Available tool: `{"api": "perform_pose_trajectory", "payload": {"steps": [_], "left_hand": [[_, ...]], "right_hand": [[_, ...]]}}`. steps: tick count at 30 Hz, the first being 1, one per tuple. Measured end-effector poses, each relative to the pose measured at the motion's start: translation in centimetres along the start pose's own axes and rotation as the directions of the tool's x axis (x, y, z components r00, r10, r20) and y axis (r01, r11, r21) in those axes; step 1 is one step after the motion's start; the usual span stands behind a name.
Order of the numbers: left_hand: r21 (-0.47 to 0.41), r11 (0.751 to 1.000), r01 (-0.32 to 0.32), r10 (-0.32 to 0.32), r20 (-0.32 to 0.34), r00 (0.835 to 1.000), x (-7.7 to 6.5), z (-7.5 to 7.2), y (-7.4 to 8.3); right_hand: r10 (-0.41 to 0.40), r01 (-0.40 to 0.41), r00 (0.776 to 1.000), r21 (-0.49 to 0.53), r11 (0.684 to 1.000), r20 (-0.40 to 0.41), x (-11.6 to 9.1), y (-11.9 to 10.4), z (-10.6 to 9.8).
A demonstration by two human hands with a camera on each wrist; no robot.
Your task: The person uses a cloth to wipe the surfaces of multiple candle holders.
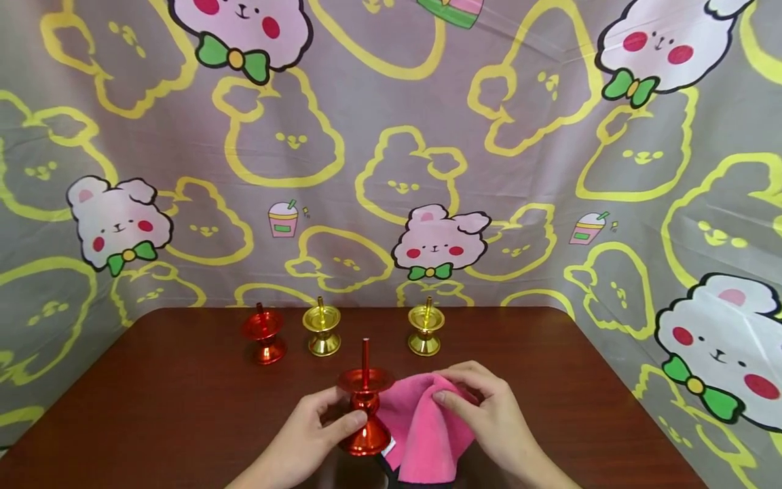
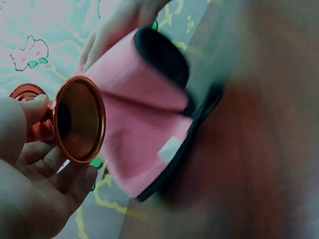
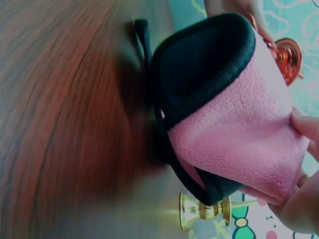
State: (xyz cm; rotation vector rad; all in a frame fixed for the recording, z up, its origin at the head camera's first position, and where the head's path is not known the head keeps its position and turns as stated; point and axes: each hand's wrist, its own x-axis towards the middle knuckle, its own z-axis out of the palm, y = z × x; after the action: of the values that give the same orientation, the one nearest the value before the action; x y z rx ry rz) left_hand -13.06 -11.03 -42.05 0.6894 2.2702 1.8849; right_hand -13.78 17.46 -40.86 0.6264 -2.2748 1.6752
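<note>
My left hand (image 1: pixel 311 424) grips a shiny red candle holder (image 1: pixel 365 435) around its narrow waist, thumb across the front. The holder stands upright, with a tall thin spike rising from its dish; its hollow base faces the camera in the left wrist view. In my right hand (image 1: pixel 491 407) I pinch a pink cloth (image 1: pixel 430 428) between thumb and fingers. Dark edging and a small white tag (image 2: pixel 170 149) show on the cloth, which hangs in folds right beside the holder. The right wrist view shows the cloth (image 3: pixel 239 124) curled open, dark on the inside.
At the back of the brown table (image 1: pixel 183 407) stand another red candle holder (image 1: pixel 265 336) and two gold ones, a left gold holder (image 1: pixel 322 329) and a right gold holder (image 1: pixel 425 329). Behind them hangs a grey curtain (image 1: pixel 342 115) printed with cartoon animals.
</note>
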Motion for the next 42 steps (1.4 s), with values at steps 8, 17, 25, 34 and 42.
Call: {"api": "perform_pose_trajectory", "payload": {"steps": [8, 17, 25, 34, 42], "left_hand": [[-0.165, 0.978, 0.127, -0.105, 0.133, 0.986, -1.0, 1.1, -0.8], [-0.233, 0.972, 0.002, 0.048, 0.211, 0.976, -1.0, 1.8, -1.0], [-0.156, 0.968, -0.194, 0.221, 0.176, 0.959, -1.3, 2.2, -1.8], [-0.148, 0.947, -0.286, 0.314, 0.227, 0.922, -1.2, 2.3, -2.2], [-0.061, 0.95, -0.307, 0.313, 0.226, 0.923, -1.1, 2.7, -2.3]], "right_hand": [[-0.056, 0.06, 0.998, 0.089, 0.994, -0.039, 0.1, -1.2, 0.8], [-0.06, 0.05, 0.993, 0.103, 0.993, 0.105, -0.6, -2.5, 1.8], [-0.244, 0.241, 0.883, 0.057, 0.969, 0.402, -0.7, -2.2, 1.1], [-0.444, 0.527, 0.757, -0.046, 0.849, 0.48, -0.5, -2.1, 0.4], [-0.652, 0.753, 0.625, -0.112, 0.648, 0.43, -0.1, -1.7, 0.9]]}}
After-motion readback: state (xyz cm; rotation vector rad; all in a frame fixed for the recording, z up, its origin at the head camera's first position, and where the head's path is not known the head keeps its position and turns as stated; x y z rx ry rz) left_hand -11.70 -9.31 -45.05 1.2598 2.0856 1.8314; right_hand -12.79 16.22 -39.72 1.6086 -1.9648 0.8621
